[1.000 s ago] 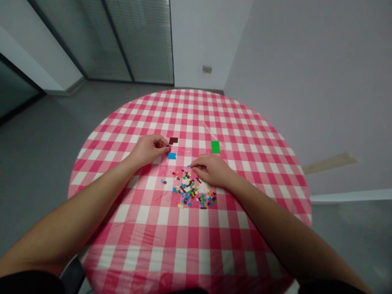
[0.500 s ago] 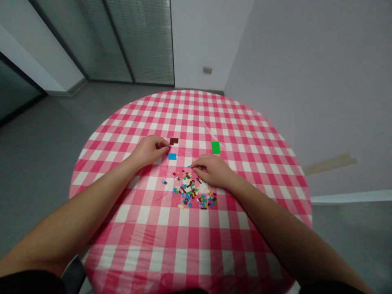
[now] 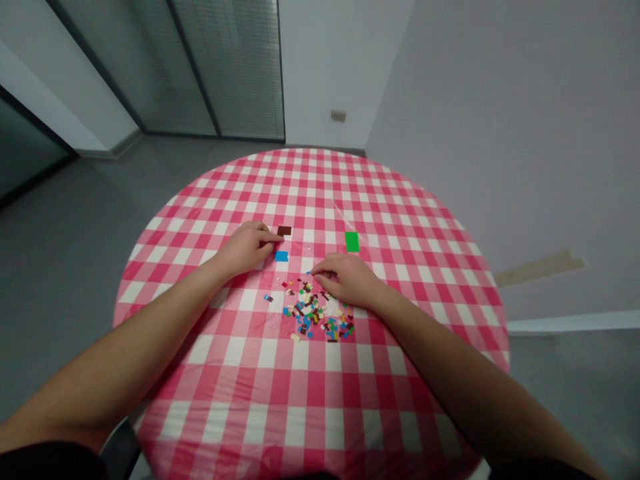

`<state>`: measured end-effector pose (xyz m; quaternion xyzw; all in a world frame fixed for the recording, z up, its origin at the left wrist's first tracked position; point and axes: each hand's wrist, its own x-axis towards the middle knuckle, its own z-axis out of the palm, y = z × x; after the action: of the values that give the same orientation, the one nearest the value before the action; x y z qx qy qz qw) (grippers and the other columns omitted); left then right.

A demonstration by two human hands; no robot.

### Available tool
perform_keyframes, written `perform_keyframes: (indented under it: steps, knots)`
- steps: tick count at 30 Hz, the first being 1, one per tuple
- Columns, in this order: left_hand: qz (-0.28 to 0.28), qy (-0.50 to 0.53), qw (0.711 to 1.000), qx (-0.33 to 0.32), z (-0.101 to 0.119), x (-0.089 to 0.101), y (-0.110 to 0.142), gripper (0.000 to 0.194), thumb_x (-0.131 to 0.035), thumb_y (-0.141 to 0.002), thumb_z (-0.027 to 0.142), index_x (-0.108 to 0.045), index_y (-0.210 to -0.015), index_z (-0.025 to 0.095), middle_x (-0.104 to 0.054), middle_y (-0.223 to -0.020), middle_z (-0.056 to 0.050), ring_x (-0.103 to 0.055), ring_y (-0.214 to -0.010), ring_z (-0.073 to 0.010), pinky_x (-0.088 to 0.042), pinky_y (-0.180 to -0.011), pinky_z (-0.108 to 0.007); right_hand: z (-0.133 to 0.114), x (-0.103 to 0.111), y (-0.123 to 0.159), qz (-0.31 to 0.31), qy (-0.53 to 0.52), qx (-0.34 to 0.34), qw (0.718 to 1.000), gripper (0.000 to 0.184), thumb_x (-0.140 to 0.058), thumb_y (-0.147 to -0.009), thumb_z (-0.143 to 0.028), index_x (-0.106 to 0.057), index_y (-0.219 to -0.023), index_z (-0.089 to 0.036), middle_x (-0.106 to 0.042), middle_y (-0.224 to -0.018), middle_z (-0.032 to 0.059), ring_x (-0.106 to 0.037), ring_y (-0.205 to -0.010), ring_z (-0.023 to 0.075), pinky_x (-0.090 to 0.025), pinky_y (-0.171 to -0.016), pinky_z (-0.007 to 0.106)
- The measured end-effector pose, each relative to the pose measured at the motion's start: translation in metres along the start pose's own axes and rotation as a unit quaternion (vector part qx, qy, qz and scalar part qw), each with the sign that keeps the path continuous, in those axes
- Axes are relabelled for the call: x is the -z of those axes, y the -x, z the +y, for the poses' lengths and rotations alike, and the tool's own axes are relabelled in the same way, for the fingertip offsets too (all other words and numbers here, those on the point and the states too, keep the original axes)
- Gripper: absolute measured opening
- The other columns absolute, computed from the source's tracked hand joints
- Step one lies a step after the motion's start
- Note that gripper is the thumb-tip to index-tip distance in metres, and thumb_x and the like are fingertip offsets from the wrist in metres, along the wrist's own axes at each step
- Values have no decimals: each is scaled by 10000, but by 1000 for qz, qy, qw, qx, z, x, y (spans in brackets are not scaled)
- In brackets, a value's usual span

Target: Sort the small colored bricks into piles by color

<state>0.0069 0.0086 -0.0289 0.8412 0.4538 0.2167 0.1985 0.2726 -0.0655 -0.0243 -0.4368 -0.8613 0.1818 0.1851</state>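
Note:
My left hand [image 3: 246, 249] rests on the cloth with its fingers stretched right, the index fingertip just below a dark brown plate brick [image 3: 284, 231] and just above a blue plate brick [image 3: 281, 256]. My right hand [image 3: 347, 280] sits further right, its fingertips curled at the top of a scatter of several tiny multicoloured bricks [image 3: 317, 312]. A tiny blue piece [image 3: 309, 272] lies by those fingertips. Whether they pinch anything is too small to tell. A green plate brick [image 3: 352, 242] lies beyond my right hand, untouched.
A round table with a pink-and-white gingham cloth [image 3: 300, 187] fills the middle of the view. A small cluster of bricks [image 3: 269, 298] lies left of the scatter. Grey floor surrounds the table; a wall and a glass partition with blinds stand behind.
My left hand's fingers have uncurled from a pinch and stretched right, closer to the brown plate brick. My right hand has barely moved.

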Motion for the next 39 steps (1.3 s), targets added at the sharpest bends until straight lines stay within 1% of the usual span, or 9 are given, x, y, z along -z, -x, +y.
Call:
perform_keyframes:
  steps: [7,13,18,21,23,26,30,35,39]
  knots:
    - [-6,-45,999,-13,2,0,0,384,-485,-894,200,-788,-1127,160,-658,-899,-116,-599,-838,-231,-506,-831,-420,1,-1,0,3,-7,4,1000,198,-622,-870,-168,-794,-965,-178,-782,-939,75,-686,-817,189,-474,-730,293]
    - [-12,-36,999,-24,8,6,2,339,-517,-859,229,-804,-1028,161,-727,-932,-109,-655,-868,-243,-532,-851,-408,0,2,0,-5,-43,-21,999,199,-612,-871,-173,-790,-958,-188,-784,-940,68,-689,-821,186,-488,-737,294]
    - [-33,-44,998,-7,9,12,2,318,-525,-855,275,-808,-953,166,-771,-952,-103,-694,-895,-262,-538,-848,-390,1,14,4,12,-98,-50,994,199,-601,-880,-188,-782,-963,-192,-781,-912,66,-685,-775,164,-499,-698,280]
    - [-39,-51,998,-8,8,13,2,313,-533,-855,284,-809,-950,171,-779,-960,-102,-701,-894,-263,-539,-823,-374,0,26,7,9,-103,-45,994,186,-607,-876,-204,-779,-943,-194,-780,-900,62,-681,-766,160,-493,-682,275]
    - [-39,-55,998,-12,8,13,2,309,-535,-854,269,-805,-970,173,-780,-970,-99,-701,-894,-261,-537,-812,-372,-2,34,9,-18,-103,-31,994,181,-605,-872,-199,-779,-923,-191,-776,-869,53,-673,-743,153,-481,-666,269]
    - [-38,-50,998,-25,7,12,3,330,-526,-863,239,-790,-1050,172,-775,-985,-99,-697,-881,-246,-536,-794,-363,-9,41,11,-89,-95,5,992,176,-614,-858,-169,-784,-900,-185,-771,-834,41,-668,-726,147,-470,-670,264]
    - [-47,-50,996,-58,6,10,4,330,-515,-891,244,-794,-1050,169,-760,-985,-114,-688,-900,-240,-540,-833,-371,-21,36,13,-158,-97,31,982,207,-617,-847,-130,-792,-932,-202,-785,-908,40,-689,-782,152,-474,-703,260]
    - [-60,-55,994,-67,8,10,4,322,-515,-881,226,-800,-1023,181,-758,-999,-101,-690,-910,-235,-539,-863,-378,-29,22,14,-200,-82,56,975,243,-610,-824,-95,-793,-936,-209,-785,-954,42,-691,-839,171,-473,-764,279]
    - [-72,-60,993,-74,12,13,4,328,-513,-855,190,-800,-1013,188,-760,-1002,-88,-689,-921,-221,-537,-871,-358,-31,21,14,-220,-69,50,972,242,-602,-802,-85,-788,-889,-213,-777,-918,34,-672,-798,163,-456,-747,275]
